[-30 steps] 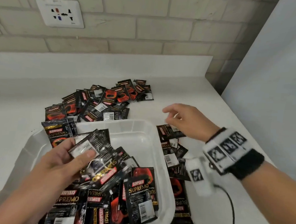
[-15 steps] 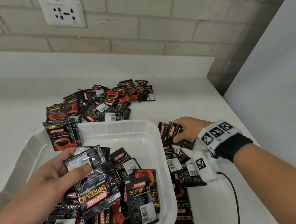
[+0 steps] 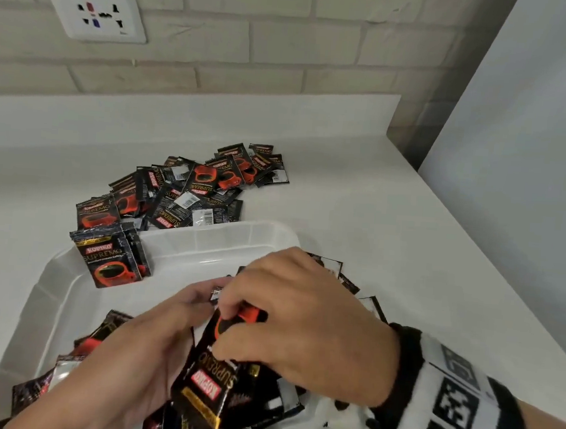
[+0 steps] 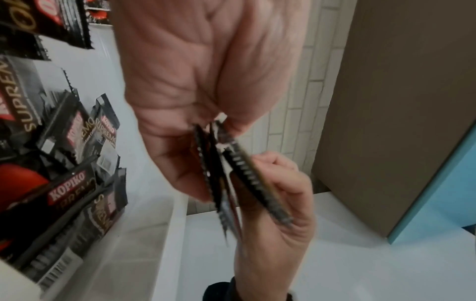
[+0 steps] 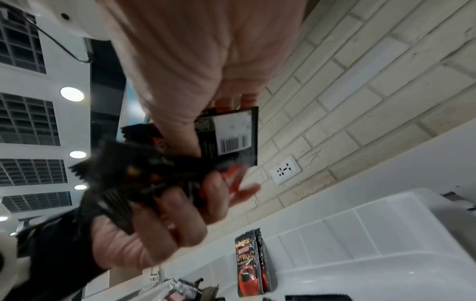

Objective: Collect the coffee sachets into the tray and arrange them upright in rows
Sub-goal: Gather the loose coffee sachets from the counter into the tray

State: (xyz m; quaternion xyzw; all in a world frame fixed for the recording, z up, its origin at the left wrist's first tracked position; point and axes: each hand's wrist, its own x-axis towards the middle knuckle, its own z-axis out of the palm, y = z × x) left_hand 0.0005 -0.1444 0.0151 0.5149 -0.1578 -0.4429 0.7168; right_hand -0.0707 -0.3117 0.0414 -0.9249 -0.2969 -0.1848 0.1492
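Both hands meet over the white plastic tray (image 3: 226, 234) and hold one bundle of black-and-red coffee sachets (image 3: 206, 376). My left hand (image 3: 184, 314) cradles the bundle from below and the left. My right hand (image 3: 230, 328) pinches its top from above. In the left wrist view the bundle (image 4: 221, 179) shows edge-on between the two hands. A few sachets (image 3: 114, 259) stand upright in the tray's far left corner. More lie loose in the tray's near part (image 3: 99, 335). A big pile (image 3: 189, 191) lies on the counter behind the tray.
More sachets (image 3: 347, 279) lie on the counter right of the tray, partly hidden by my right hand. The white counter (image 3: 422, 257) ends at a brick wall with a socket (image 3: 95, 12). A tall pale panel (image 3: 532, 131) stands on the right.
My right hand took sachets from the counter right of the tray and brought them left to the left hand. Both hands now hold the bundle together over the tray.
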